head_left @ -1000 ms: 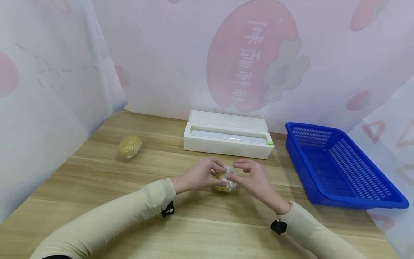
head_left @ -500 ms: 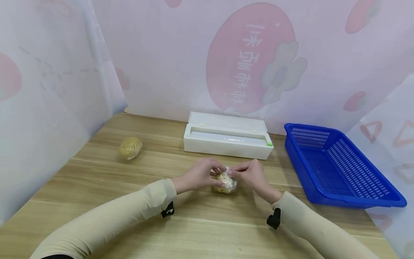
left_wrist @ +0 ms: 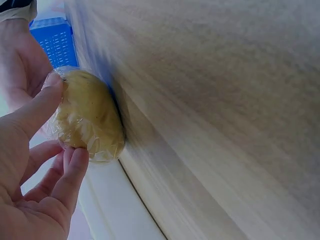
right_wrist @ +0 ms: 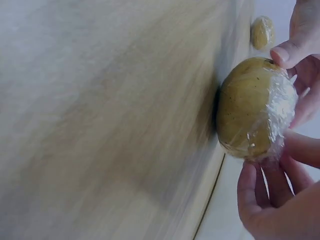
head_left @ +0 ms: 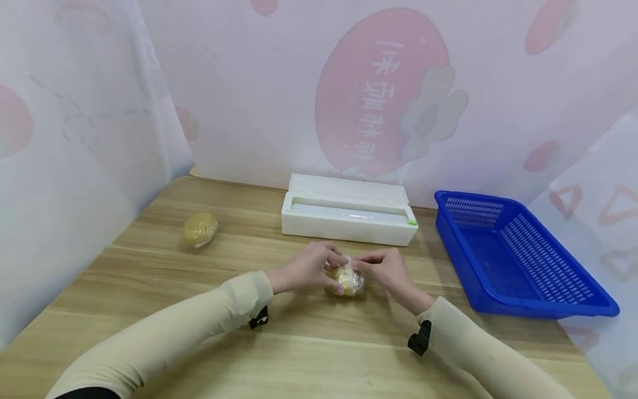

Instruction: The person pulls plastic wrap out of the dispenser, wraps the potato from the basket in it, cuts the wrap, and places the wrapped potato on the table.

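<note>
A potato [head_left: 350, 281] wrapped in clear plastic wrap [right_wrist: 281, 106] rests on the wooden table between the two hands. My left hand [head_left: 313, 268] holds it by its left side, thumb in front and fingers behind. In the left wrist view, the thumb and fingertips of that hand [left_wrist: 35, 172] press on the film-covered potato [left_wrist: 95, 114]. At the potato's upper right, my right hand [head_left: 391, 274] pinches the bunched film between thumb and fingers. The right wrist view shows creased film gathered on the top half, and smoother skin [right_wrist: 245, 100] below.
A second wrapped potato [head_left: 200, 230] lies at the left of the table. Behind the hands stands a white plastic-wrap dispenser box [head_left: 344, 226], lid raised, with a roll inside. A blue perforated basket [head_left: 473, 266] stands at the right. Printed curtains surround the table.
My right hand, spread over the potato a second ago, has closed its fingers on the film at the upper right. The left hand keeps its hold. The view has shifted slightly.
</note>
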The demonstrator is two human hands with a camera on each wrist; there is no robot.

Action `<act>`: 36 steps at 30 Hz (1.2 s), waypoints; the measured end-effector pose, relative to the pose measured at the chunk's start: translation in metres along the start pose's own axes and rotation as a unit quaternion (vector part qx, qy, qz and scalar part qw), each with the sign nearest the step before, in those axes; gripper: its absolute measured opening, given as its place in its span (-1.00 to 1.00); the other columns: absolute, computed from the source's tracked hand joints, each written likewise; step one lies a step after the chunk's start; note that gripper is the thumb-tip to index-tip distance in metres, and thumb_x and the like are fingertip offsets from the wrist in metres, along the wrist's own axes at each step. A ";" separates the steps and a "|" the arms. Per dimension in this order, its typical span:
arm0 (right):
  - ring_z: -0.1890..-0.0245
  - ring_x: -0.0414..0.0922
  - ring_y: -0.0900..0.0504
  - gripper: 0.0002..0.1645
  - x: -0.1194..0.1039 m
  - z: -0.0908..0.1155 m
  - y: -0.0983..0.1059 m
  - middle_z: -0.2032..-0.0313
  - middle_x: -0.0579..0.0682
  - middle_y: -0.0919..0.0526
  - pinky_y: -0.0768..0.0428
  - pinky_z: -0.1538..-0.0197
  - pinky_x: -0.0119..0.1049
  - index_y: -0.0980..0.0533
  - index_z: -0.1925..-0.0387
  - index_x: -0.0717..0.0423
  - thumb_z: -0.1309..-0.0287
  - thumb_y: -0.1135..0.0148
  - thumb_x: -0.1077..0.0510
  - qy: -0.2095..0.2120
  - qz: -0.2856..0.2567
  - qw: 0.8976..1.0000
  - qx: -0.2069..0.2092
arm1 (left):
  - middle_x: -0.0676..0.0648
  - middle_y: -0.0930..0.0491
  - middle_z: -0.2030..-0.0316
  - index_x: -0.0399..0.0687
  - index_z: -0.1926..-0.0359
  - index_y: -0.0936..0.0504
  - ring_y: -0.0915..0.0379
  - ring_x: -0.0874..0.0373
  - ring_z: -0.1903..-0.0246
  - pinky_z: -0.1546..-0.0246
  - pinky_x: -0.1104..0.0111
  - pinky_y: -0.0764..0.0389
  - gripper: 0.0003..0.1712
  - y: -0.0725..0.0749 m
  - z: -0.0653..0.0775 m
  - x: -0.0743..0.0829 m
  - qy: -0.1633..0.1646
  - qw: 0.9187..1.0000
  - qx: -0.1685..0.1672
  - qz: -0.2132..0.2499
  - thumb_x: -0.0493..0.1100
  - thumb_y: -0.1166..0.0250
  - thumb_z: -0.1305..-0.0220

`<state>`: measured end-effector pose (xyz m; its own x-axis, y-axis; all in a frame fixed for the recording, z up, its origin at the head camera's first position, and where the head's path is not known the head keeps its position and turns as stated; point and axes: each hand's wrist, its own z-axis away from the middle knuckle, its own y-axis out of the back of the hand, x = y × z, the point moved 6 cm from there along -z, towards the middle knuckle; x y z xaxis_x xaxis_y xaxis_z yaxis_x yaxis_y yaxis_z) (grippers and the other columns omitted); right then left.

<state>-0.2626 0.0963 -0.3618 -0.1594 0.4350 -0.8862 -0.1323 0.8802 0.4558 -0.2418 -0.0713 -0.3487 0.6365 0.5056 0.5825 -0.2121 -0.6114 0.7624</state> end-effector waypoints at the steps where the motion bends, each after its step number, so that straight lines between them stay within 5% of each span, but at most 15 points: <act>1: 0.19 -0.11 -0.66 -0.79 0.001 0.002 0.001 0.32 -0.02 -0.76 -0.58 0.18 -0.32 -0.75 0.27 0.13 -0.02 -0.51 0.14 0.002 -0.009 1.000 -0.003 | -0.09 -0.60 0.05 -0.30 -0.07 -0.64 -0.56 0.14 0.21 0.20 0.45 -0.60 -0.26 0.000 0.000 0.000 0.001 1.000 0.000 -0.001 -0.07 -0.65 0.17; 12: 0.18 -0.04 -0.69 -0.74 0.008 0.025 0.004 0.28 0.08 -0.75 -0.59 0.16 -0.35 -0.72 0.22 0.26 0.03 -0.51 0.31 0.006 -0.007 1.000 -0.020 | -0.13 -0.62 0.07 -0.28 0.00 -0.63 -0.60 0.07 0.20 0.19 0.39 -0.62 -0.32 -0.004 0.008 0.000 0.011 1.000 0.001 0.020 -0.12 -0.66 0.18; 24: 0.29 -0.03 -0.65 -0.84 -0.017 0.020 -0.004 0.27 0.09 -0.70 -0.62 0.31 -0.35 -0.73 0.22 0.24 -0.14 -0.41 0.26 0.151 0.020 0.988 -0.036 | -0.01 -0.51 0.09 -0.28 -0.14 -0.57 -0.44 0.17 0.22 0.23 0.43 -0.54 -0.14 0.000 0.000 0.002 0.005 0.999 -0.014 -0.033 0.01 -0.66 0.18; 36: 0.17 -0.07 -0.67 -0.87 -0.010 0.006 -0.005 0.31 -0.06 -0.75 -0.63 0.12 -0.15 -0.77 0.46 0.07 -0.02 -0.53 0.09 0.076 0.051 0.995 0.047 | -0.02 -0.45 0.08 -0.32 -0.12 -0.57 -0.40 0.17 0.20 0.20 0.44 -0.51 -0.14 0.002 -0.004 0.000 0.021 0.999 -0.028 -0.038 0.04 -0.65 0.17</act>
<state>-0.2541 0.0889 -0.3557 -0.3142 0.4963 -0.8093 -0.0171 0.8494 0.5275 -0.2450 -0.0699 -0.3460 0.6203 0.5753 0.5332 -0.2073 -0.5354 0.8187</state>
